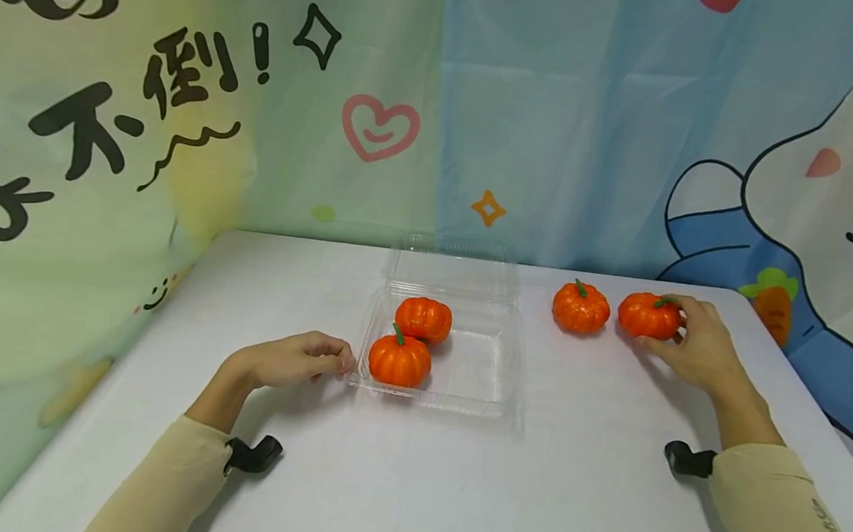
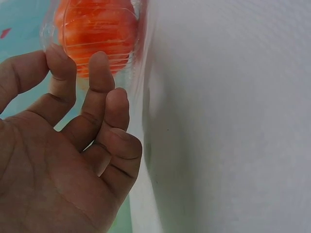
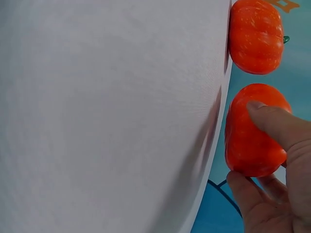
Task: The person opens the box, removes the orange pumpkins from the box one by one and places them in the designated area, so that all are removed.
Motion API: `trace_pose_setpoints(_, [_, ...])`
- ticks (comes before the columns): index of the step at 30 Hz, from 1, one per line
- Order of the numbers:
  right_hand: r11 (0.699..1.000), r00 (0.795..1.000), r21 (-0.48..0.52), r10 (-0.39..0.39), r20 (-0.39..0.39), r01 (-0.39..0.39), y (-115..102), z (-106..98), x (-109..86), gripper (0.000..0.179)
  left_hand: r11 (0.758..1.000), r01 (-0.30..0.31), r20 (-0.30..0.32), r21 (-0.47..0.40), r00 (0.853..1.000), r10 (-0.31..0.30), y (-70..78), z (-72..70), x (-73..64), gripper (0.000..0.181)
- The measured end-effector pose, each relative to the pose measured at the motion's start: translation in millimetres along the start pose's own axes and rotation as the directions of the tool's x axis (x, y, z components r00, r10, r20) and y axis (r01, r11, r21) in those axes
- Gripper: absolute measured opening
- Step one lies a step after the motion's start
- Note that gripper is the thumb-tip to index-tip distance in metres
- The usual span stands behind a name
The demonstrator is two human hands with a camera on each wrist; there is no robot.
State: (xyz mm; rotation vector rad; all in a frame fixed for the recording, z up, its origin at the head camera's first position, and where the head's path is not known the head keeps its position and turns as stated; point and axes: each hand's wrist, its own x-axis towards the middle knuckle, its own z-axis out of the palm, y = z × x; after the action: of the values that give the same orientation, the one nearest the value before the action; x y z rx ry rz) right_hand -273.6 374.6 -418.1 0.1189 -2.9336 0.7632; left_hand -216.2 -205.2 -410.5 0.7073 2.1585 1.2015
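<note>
Grips an orange pumpkin (image 1: 644, 316) in the right hand (image 1: 695, 341), clamped between thumb and bent fingers, near the far right part of the white table (image 1: 529, 491). Shows, in the right wrist view, a strip of blue between that pumpkin and the tabletop. Has a loose pumpkin (image 1: 581, 308) just to the left of it, apart from it and resting on the table.

Pinches a clear plastic container (image 1: 475, 366) at its left front corner with the left hand (image 1: 302, 361), with thumb and index fingertip together at the rim and the other fingers bent. Has 2 pumpkins in the container, toward its left: a front pumpkin (image 1: 400, 362) in the near corner and a rear pumpkin (image 1: 423, 320) just behind, partly overlapped in the head view. Has the clear lid (image 1: 452, 275) folded back, toward the printed curtain (image 1: 560, 101).
</note>
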Motion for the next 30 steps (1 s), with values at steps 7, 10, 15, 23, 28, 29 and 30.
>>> trace_pose_setpoints(7, [0.999, 0.999, 0.008, 0.048, 0.016, -0.048, 4.7, 1.5, -1.7, 0.082, 1.0, -0.001, -0.002, 0.005, 1.0, 0.001, -0.8, 0.2, -0.3, 0.025])
trace_pose_setpoints(10, [0.998, 0.998, 0.021, 0.058, 0.026, -0.059, 6.5, 2.4, -1.3, 0.084, 1.0, -0.006, 0.0, 0.003, 1.0, 0.006, -1.4, 0.6, 0.0, 0.025])
trace_pose_setpoints(15, [0.998, 0.998, 0.019, 0.059, 0.037, -0.06, 7.3, 3.4, 0.1, 0.089, 1.0, -0.006, -0.003, 0.002, 1.0, 0.006, -1.8, 1.0, 0.1, 0.024])
trace_pose_setpoints(23, [0.998, 0.996, -0.009, 0.056, 0.071, -0.056, 6.8, 4.4, -1.2, 0.103, 1.0, -0.012, -0.002, 0.004, 1.0, 0.012, -0.3, 1.3, 0.3, 0.023])
trace_pose_setpoints(28, [0.998, 0.996, -0.002, 0.055, 0.073, -0.055, 5.3, 5.4, 1.2, 0.112, 1.0, -0.011, -0.013, 0.017, 1.0, 0.011, -0.5, 0.6, -0.2, 0.022])
trace_pose_setpoints(29, [0.998, 0.995, -0.001, 0.056, 0.077, -0.056, 4.7, 5.4, 1.9, 0.113, 1.0, -0.009, -0.014, 0.017, 1.0, 0.01, -0.6, 0.5, -0.4, 0.022])
trace_pose_setpoints(30, [0.998, 0.995, 0.0, 0.059, 0.083, -0.059, 4.0, 5.3, 2.6, 0.114, 1.0, -0.009, -0.016, 0.016, 1.0, 0.009, -0.7, 0.5, -0.6, 0.023])
